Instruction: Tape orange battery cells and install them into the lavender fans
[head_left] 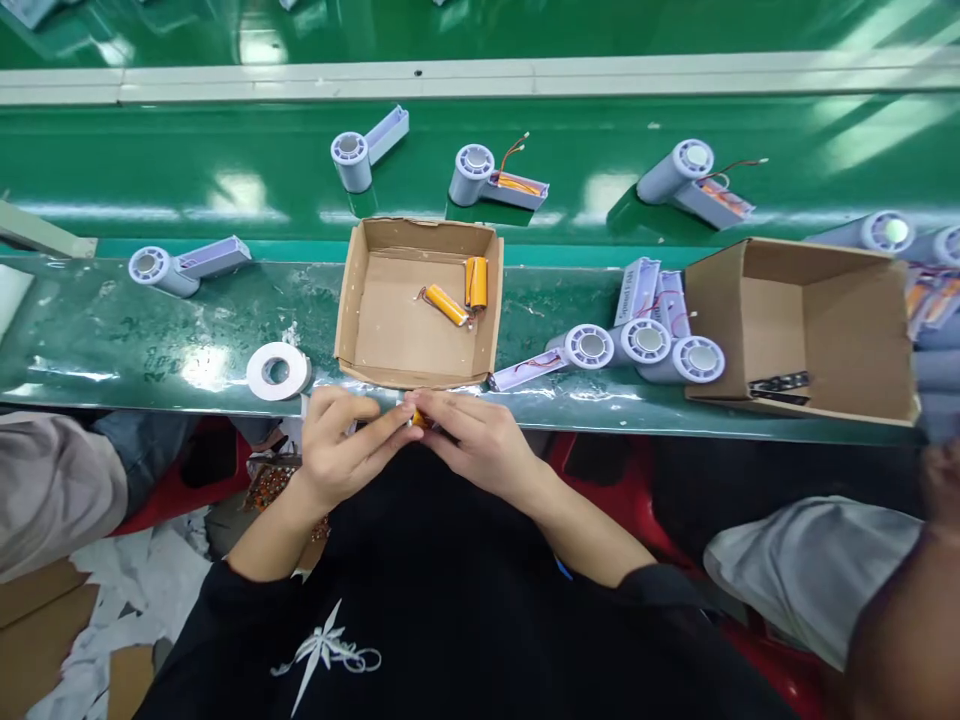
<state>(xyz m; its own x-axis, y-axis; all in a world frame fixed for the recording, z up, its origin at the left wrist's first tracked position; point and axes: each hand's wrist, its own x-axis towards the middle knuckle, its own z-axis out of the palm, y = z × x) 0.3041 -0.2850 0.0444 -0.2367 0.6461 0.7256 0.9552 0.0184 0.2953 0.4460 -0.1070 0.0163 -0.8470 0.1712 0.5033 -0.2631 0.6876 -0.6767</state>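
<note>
My left hand [341,445] and my right hand [480,435] meet at the table's front edge, below a cardboard tray. Between their closed fingertips shows a small part of an orange-wrapped battery [421,419], mostly covered by the fingers. The fingers of my left hand pinch at its left end, where a bit of white shows; I cannot make out whether this is tape. In the cardboard tray [386,375] lie two more orange batteries with thin wires, one upright battery [476,283] and one slanted battery [446,304]. A white tape roll [259,375] lies left of the tray.
Grey-lilac fan-like housings with handles, such as one housing [163,272] at left and another housing [589,347] at right, stand on the table and the green belt [285,220] behind. An open cardboard box [712,330] stands at right. People sit on both sides.
</note>
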